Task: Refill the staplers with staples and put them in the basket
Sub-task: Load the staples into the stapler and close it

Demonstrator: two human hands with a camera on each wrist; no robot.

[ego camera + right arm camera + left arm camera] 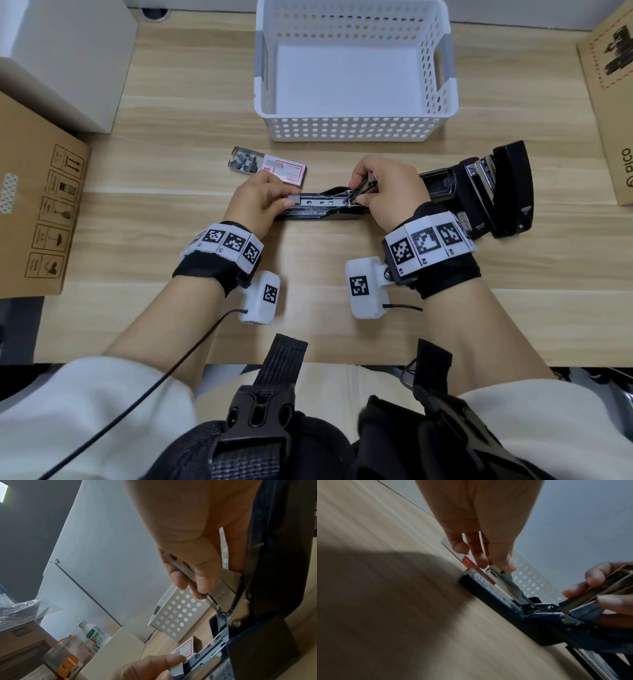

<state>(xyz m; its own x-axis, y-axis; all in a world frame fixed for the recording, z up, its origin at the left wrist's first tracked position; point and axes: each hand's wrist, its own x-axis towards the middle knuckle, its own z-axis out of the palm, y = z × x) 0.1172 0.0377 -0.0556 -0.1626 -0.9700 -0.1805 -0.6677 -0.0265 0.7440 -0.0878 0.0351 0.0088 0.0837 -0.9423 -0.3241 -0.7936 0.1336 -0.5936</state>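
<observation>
A black stapler [325, 210] lies unfolded flat on the wooden table, its magazine rail facing up. My left hand [286, 202] pinches a grey staple strip [294, 198] at the rail's left end; the left wrist view shows this staple strip [494, 573] on the rail. My right hand [359, 190] grips the stapler's metal arm [368, 185], tilted up off the rail, and this metal arm [185, 572] sits between thumb and fingers. A second black stapler [496, 192] lies open behind my right wrist. The white perforated basket [356, 130] stands beyond with nothing in it.
A staple box [284, 171] with its tray of loose staples [243, 161] pulled out lies just beyond my left hand. Cardboard boxes flank the table: one at the left [41, 212] and one at the right [613, 102]. A bottle [96, 635] and a jar [63, 655] stand far left.
</observation>
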